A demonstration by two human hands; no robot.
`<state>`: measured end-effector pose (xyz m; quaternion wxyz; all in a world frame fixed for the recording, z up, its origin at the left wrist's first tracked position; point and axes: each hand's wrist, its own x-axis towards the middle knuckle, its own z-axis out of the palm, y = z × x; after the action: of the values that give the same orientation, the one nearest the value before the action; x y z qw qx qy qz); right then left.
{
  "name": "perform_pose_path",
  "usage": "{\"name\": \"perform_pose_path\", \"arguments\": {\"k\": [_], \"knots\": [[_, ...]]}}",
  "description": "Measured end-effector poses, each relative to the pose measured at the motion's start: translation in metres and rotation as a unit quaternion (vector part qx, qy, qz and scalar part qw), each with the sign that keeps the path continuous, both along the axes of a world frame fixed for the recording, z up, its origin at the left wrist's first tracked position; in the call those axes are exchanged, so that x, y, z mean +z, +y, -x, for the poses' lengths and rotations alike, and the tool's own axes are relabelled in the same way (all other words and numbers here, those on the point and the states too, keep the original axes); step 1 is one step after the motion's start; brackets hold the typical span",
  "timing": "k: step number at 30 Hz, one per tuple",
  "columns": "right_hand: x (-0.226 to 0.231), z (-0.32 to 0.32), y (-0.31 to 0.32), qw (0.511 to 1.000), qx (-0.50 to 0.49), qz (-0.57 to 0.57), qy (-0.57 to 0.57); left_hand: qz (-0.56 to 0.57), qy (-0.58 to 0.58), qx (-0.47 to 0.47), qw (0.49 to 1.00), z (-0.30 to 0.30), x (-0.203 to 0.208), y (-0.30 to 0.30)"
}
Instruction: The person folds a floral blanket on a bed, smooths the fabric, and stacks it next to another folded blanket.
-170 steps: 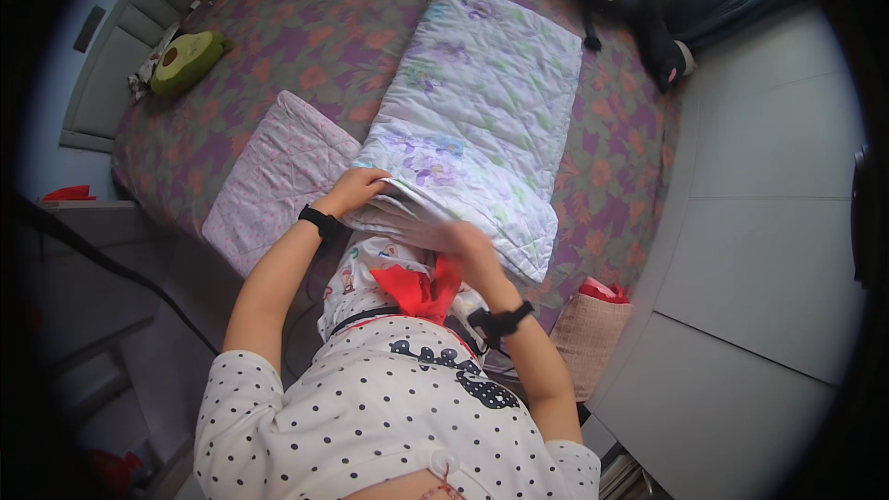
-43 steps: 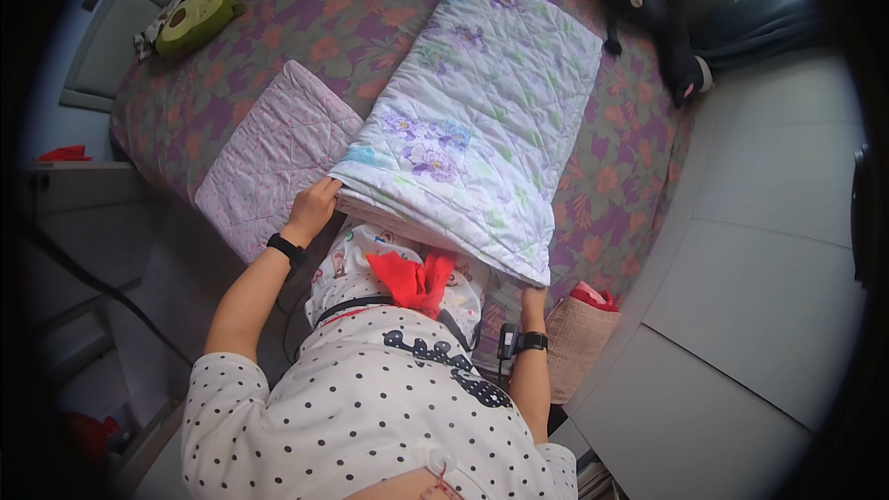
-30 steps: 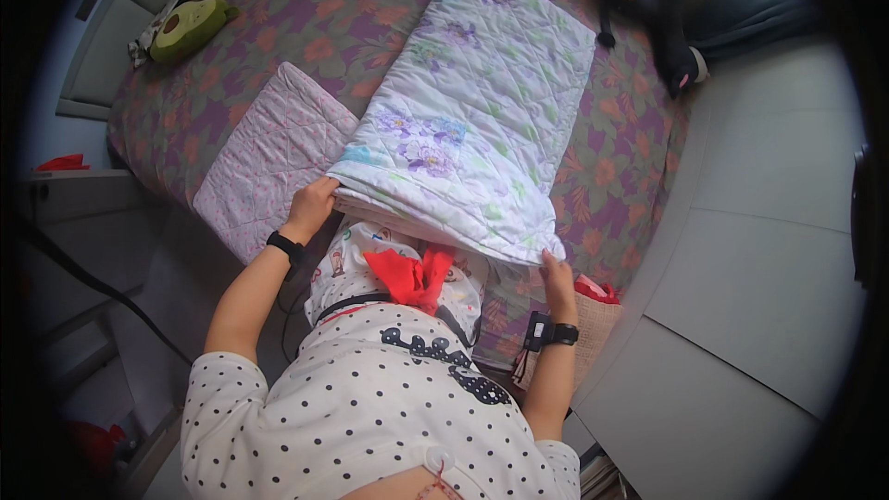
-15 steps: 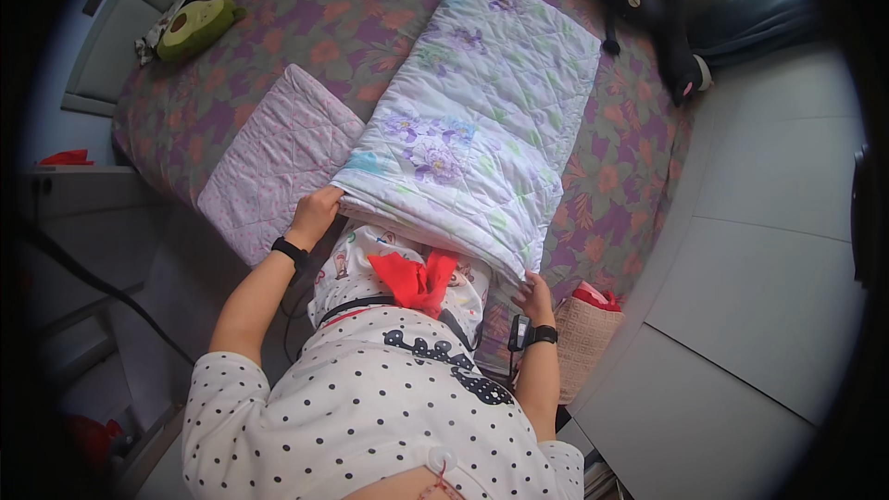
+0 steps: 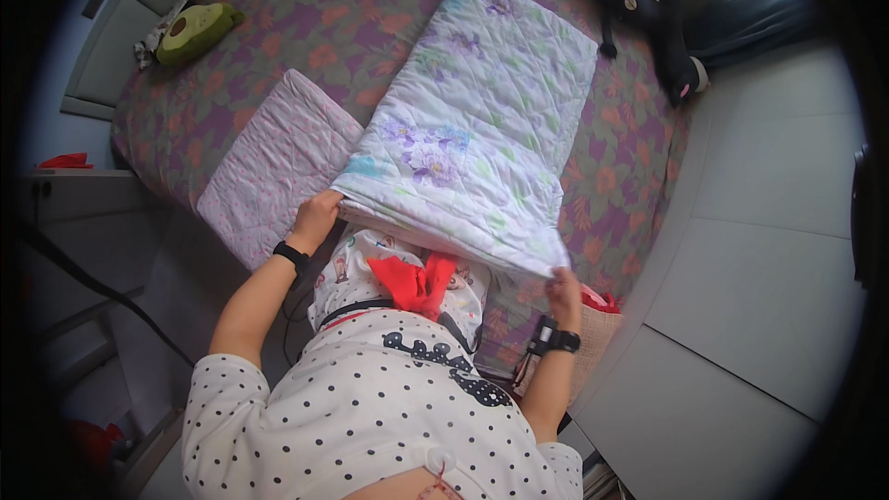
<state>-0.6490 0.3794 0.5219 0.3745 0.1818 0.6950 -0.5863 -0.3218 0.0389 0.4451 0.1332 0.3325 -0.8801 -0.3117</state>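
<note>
A white quilt (image 5: pixel 500 102) with purple flowers and green leaves lies folded in layers on the bed, its near edge at my lap. My left hand (image 5: pixel 319 215) is closed on the near left corner of this quilt. At the near right corner, my right hand (image 5: pixel 563 294) pinches the edge and pulls it outward; the fingers are slightly blurred. A smaller pink quilted pad (image 5: pixel 282 162), folded flat, lies left of the quilt and touches its left side. Black bands circle both my wrists.
A flowered sheet (image 5: pixel 616 176) covers the bed. A green avocado cushion (image 5: pixel 196 32) lies far left, a black-and-white plush toy (image 5: pixel 669 32) far right. Grey cabinets (image 5: pixel 741 259) line the right side; a beige woven bag (image 5: pixel 597 352) stands beside them. Grey drawers (image 5: pixel 93 204) stand at left.
My right hand has moved to the right, drawing the quilt's near right corner outward with it. My left hand has stayed almost in place at the left corner.
</note>
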Motion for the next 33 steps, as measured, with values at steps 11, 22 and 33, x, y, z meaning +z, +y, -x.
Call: {"name": "perform_pose_path", "arguments": {"k": [11, 22, 33], "knots": [[-0.090, -0.024, 0.028, 0.988, -0.113, -0.020, -0.099, 0.077, 0.000, -0.040, 0.996, -0.002, -0.003, 0.005], [-0.092, -0.035, 0.022, 0.974, -0.087, 0.019, -0.207, 0.036, -0.027, -0.023, 0.999, 0.001, -0.008, 0.002], [-0.076, -0.006, 0.022, 0.955, -0.056, -0.063, -0.285, 0.048, -0.031, -0.017, 0.998, 0.003, -0.004, 0.001]]}}
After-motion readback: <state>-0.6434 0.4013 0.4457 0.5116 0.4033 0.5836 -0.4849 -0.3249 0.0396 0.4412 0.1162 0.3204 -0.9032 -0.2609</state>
